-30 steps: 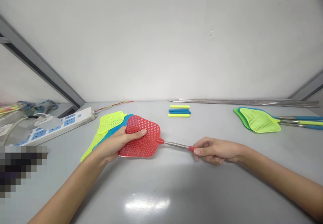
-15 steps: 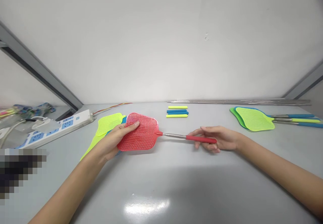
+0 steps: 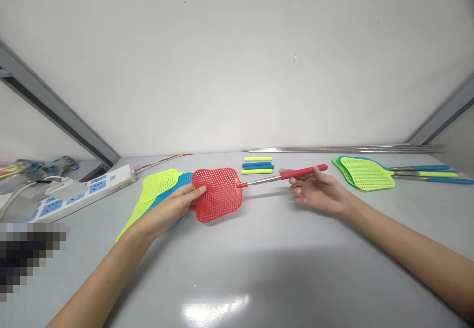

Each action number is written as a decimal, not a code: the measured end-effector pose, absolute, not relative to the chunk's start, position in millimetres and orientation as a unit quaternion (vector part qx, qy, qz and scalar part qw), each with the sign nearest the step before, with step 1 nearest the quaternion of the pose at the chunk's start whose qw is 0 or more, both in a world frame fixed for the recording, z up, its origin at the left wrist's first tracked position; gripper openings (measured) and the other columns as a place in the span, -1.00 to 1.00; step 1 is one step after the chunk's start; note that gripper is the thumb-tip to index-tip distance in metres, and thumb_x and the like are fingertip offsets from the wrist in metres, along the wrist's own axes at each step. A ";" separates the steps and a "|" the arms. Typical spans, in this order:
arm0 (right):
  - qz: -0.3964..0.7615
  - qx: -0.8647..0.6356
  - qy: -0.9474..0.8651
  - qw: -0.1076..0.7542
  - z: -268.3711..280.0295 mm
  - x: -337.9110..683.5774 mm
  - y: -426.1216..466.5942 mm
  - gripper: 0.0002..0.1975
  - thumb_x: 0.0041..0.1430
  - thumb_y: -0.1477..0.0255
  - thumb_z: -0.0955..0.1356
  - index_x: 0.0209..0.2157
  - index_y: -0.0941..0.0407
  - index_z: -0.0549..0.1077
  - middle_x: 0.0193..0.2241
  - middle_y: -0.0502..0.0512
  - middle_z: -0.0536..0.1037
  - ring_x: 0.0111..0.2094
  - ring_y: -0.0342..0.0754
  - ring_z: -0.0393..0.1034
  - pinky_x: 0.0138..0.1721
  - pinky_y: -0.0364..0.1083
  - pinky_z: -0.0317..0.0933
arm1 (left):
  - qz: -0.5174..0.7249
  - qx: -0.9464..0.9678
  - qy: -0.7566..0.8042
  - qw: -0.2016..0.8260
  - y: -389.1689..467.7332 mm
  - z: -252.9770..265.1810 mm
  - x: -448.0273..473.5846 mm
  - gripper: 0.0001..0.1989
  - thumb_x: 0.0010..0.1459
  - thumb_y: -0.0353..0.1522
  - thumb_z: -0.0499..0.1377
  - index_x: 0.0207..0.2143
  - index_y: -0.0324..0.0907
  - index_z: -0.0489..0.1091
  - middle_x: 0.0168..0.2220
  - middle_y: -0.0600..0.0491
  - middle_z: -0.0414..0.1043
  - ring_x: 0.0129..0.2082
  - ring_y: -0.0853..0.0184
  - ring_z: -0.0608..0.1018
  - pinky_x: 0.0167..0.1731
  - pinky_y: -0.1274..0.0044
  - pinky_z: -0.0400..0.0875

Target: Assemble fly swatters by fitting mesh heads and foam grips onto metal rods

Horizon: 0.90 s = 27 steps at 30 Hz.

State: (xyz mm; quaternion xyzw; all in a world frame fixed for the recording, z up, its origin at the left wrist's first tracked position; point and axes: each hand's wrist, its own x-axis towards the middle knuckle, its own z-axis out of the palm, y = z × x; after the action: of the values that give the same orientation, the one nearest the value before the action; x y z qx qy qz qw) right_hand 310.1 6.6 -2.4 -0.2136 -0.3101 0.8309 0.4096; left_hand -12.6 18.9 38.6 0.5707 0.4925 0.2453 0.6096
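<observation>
A red fly swatter (image 3: 218, 195) with a perforated head is held above the table, its handle end tilted up to the right. My left hand (image 3: 174, 207) is closed on the left edge of the head, thumb on top. The swatter's metal rod (image 3: 263, 180) runs into a red grip (image 3: 303, 171). Around that grip, my right hand (image 3: 320, 190) holds loosely, thumb against it and index finger partly behind it, the other fingers curled below. Under and beside my left hand lie yellow-green swatter heads (image 3: 159, 185) and blue ones (image 3: 177, 214), partly hidden by my hand.
Several yellow and blue grips (image 3: 257, 165) lie in a row near the wall. Thin metal rods (image 3: 344, 149) lie along the wall's foot. Swatters with handles (image 3: 368, 175) are stacked at the right. A power strip (image 3: 81, 195) with plugs and cables is at the left.
The red fly swatter has shifted slightly right, and its handle end has swung upward. My right hand has moved a little up and right with the grip. The camera view has shifted slightly.
</observation>
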 end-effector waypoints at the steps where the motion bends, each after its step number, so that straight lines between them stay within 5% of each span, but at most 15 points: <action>1: 0.824 -0.220 -0.316 0.416 -2.3 309.1 6.1 -0.61 0.03 0.28 0.24 -0.11 0.17 0.32 -0.32 0.13 0.37 -0.39 -0.15 0.18 -0.42 -0.15 0.07 | 0.237 0.582 0.490 0.604 17.5 38.0 -12.0 -0.68 0.04 -0.19 0.00 -0.17 -0.12 0.29 -0.17 0.01 0.34 -0.23 0.28 0.38 -0.24 0.46 0.26; 6: 0.777 -0.286 -0.364 0.426 -0.7 297.4 1.4 -0.74 0.01 0.45 0.28 -0.19 0.12 0.38 -0.41 0.08 0.37 -0.43 -0.18 0.18 -0.41 -0.14 0.06 | 0.168 0.646 0.484 0.566 7.9 41.1 -7.0 -0.73 0.05 -0.19 -0.03 -0.29 -0.14 0.31 -0.32 0.03 0.32 -0.32 0.32 0.36 -0.29 0.48 0.26; 21: 0.694 -0.351 -0.377 0.503 -0.6 285.3 3.0 -0.76 -0.04 0.37 0.31 -0.28 0.16 0.42 -0.54 0.01 0.29 -0.44 -0.19 0.15 -0.41 -0.18 0.08 | 0.142 0.731 0.432 0.509 5.6 41.0 5.8 -0.71 0.11 -0.21 -0.14 -0.44 -0.17 0.27 -0.48 0.10 0.32 -0.42 0.39 0.37 -0.31 0.53 0.25; 27: 0.656 -0.365 -0.377 0.543 7.3 296.2 10.1 -0.75 -0.05 0.35 0.31 -0.27 0.10 0.40 -0.53 -0.02 0.25 -0.45 -0.20 0.16 -0.44 -0.20 0.09 | 0.181 0.786 0.504 0.309 12.2 34.2 -1.0 -0.70 0.10 -0.19 -0.14 -0.40 -0.14 0.29 -0.41 0.12 0.34 -0.42 0.38 0.38 -0.37 0.52 0.24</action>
State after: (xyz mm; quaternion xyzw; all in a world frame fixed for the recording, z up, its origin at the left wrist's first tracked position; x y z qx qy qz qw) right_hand 296.2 10.1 7.3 -0.3652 -0.3767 0.6557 0.5429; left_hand -1.0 12.2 34.2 0.7858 0.5042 0.1810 0.3091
